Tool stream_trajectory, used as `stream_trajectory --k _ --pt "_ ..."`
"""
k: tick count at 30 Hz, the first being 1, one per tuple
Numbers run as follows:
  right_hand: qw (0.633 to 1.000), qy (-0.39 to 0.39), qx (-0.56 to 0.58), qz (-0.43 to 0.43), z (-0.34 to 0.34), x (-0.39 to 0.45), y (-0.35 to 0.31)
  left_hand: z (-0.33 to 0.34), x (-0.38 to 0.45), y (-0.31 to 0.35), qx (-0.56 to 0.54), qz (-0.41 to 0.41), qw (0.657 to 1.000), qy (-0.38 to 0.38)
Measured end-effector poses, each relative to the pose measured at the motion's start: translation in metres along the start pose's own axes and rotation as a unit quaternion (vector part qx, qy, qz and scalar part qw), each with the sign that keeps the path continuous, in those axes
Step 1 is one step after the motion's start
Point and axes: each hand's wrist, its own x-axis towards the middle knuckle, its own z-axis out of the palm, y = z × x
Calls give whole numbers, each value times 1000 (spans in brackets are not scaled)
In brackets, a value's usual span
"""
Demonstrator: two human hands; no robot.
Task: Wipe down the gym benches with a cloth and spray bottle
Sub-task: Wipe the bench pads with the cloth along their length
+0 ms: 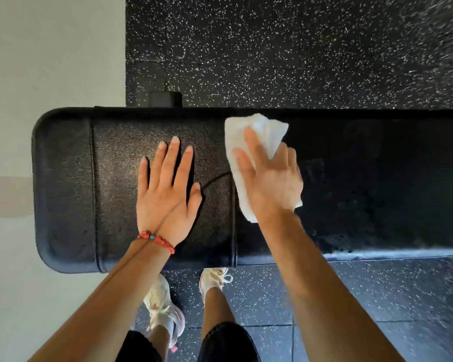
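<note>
Head view: we press our right hand [270,184] flat on the white cloth [246,129], grip wide, fingers spread, mid-way along the black padded tabletop [115,152]. Our left hand [168,194] lies flat just left, grip wide, holding nothing. A faint mark right of the cloth is unreadable.

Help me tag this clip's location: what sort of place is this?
Likely a gym: a black padded bench stands on speckled rubber floor tiles; the person wears trainers.
</note>
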Motion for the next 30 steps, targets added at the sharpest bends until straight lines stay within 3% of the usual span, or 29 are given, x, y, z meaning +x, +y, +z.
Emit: stream_trajectory --k 5,14,22,25,28,30 --pt "997 -2 -24 68 9 32 2 2 0 -4 -2 9 1000 4" --pt "995 -56 7 77 -41 -89 15 4 -2 -4 -22 18 999 29" --pt "988 -78 23 130 -8 2 3 7 -3 -4 -30 35 998 50" --pt "994 -24 5 105 -18 -41 -5 7 -9 2 -12 18 997 75" --pt "998 -30 15 51 -28 -77 -3 8 -18 26 -40 -5 996 79" --pt "999 -31 20 2 -31 -77 11 12 -27 47 -46 25 997 59"
